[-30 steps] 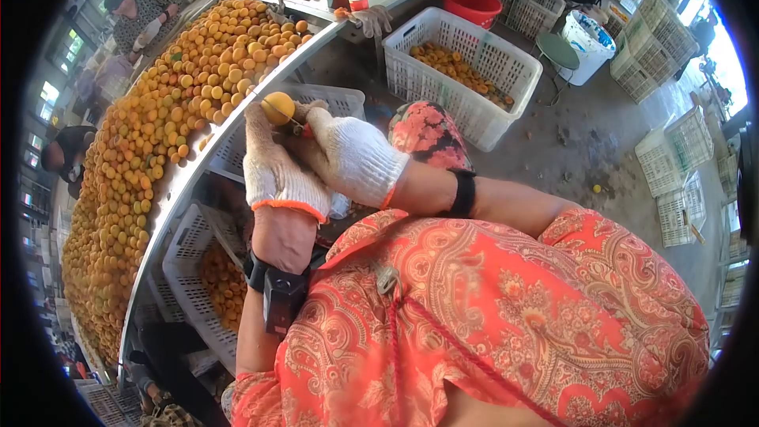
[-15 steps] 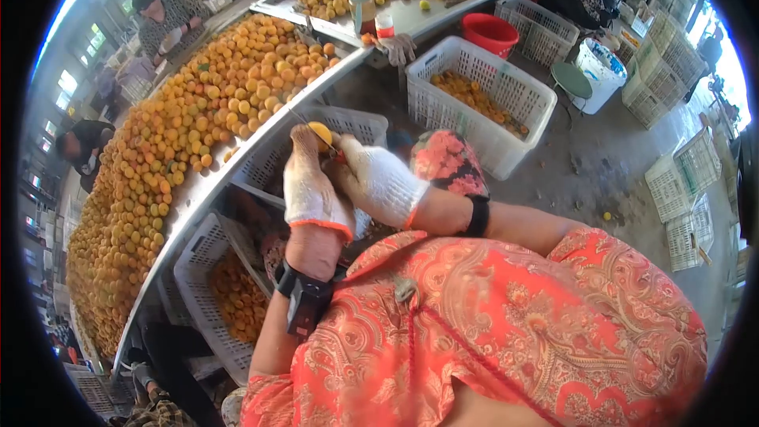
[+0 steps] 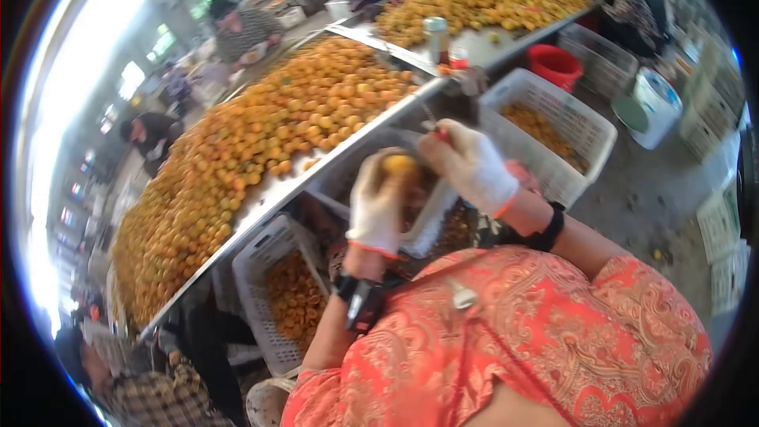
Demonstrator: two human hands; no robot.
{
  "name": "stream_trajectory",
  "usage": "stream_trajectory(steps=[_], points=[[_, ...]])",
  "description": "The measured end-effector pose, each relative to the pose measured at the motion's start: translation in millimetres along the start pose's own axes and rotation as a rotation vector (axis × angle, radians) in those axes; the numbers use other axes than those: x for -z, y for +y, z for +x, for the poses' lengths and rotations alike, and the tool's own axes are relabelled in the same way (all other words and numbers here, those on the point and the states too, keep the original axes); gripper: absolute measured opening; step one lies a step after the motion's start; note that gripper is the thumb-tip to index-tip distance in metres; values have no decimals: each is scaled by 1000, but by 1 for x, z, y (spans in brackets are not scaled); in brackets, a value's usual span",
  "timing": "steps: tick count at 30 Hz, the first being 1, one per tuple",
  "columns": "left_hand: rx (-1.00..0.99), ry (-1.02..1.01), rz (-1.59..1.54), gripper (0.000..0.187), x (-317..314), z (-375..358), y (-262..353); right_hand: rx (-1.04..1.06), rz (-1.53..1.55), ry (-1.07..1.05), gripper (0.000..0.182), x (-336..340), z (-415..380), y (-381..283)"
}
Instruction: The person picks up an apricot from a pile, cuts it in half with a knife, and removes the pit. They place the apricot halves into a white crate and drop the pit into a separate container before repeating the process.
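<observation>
My left hand (image 3: 375,202), in a white knit glove with an orange cuff, is closed round a yellow-orange apricot (image 3: 401,164); both are smeared by motion. To its right, my right hand (image 3: 478,170), also gloved, grips a small knife (image 3: 439,134). The knife's handle looks red, and its thin blade points up toward the metal table. A gap separates the knife from the fruit. Below both hands stands a white plastic crate (image 3: 427,225), its contents blurred. Beyond the table edge lies a large heap of apricots (image 3: 292,103).
A metal table edge (image 3: 277,199) runs diagonally before me. Crates of cut fruit stand left (image 3: 273,348) and right (image 3: 593,166). Further right are a red basin (image 3: 555,67) and a white bucket (image 3: 658,111). A jar (image 3: 436,39) stands on the table. Several people sit around.
My hands have come apart: the knife has moved away from the apricot, which stays in my left hand. The camera view has shifted, so the scene appears further right.
</observation>
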State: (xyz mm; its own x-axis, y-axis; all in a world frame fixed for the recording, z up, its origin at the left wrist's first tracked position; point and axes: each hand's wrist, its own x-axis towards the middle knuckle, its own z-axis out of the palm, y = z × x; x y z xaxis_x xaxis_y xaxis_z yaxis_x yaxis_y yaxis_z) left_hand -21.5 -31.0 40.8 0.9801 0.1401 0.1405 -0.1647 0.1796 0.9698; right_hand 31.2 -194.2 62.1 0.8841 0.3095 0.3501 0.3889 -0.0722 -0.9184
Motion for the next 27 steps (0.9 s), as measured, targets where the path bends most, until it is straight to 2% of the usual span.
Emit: stream_trajectory(steps=[1, 2, 3, 5, 7, 8, 9, 10, 11, 13, 15, 17, 23, 27], points=[[-23, -99, 83, 35, -8, -4, 3, -26, -230, -22, 36, 5, 3, -9], [14, -141, 115, 42, -13, -6, 1, 12, -248, -4, 39, 2, 5, -2], [-131, -162, 397, 53, -11, -1, -5, 40, -266, 23, 42, -1, 5, 6], [-353, -105, 477, 61, -10, 4, -17, 26, -223, -35, 44, -1, 2, 4], [-272, -101, 363, 67, -17, -2, -11, 1, -179, -66, 46, 2, -2, 4], [-195, -72, 312, 61, -18, -4, -11, -84, -77, -100, 46, 3, -3, 3], [-16, -24, -1, 48, -34, -16, 9, -169, 23, -133, 46, 4, -4, 2], [10, -13, 21, 40, -35, -16, 8, -194, 107, -118, 46, 5, -7, -3], [43, -4, 41, 33, -34, -17, 6, -44, 88, -32, 44, 0, -5, 11], [40, 36, -76, 28, -45, -22, 7, 17, 3, 35, 42, 4, -7, 6], [10, -31, 35, 28, -45, -23, 11, 14, 252, 37, 35, 13, -6, 2], [-80, -34, 44, 30, -56, -29, 20, -247, 728, -27, 33, 19, -8, -7], [-120, -24, 30, 41, -69, -34, 26, -206, 646, -23, 32, 35, -8, -8], [-122, 11, 57, 44, -72, -26, 28, -50, 439, 33, 36, 30, -4, -2]])
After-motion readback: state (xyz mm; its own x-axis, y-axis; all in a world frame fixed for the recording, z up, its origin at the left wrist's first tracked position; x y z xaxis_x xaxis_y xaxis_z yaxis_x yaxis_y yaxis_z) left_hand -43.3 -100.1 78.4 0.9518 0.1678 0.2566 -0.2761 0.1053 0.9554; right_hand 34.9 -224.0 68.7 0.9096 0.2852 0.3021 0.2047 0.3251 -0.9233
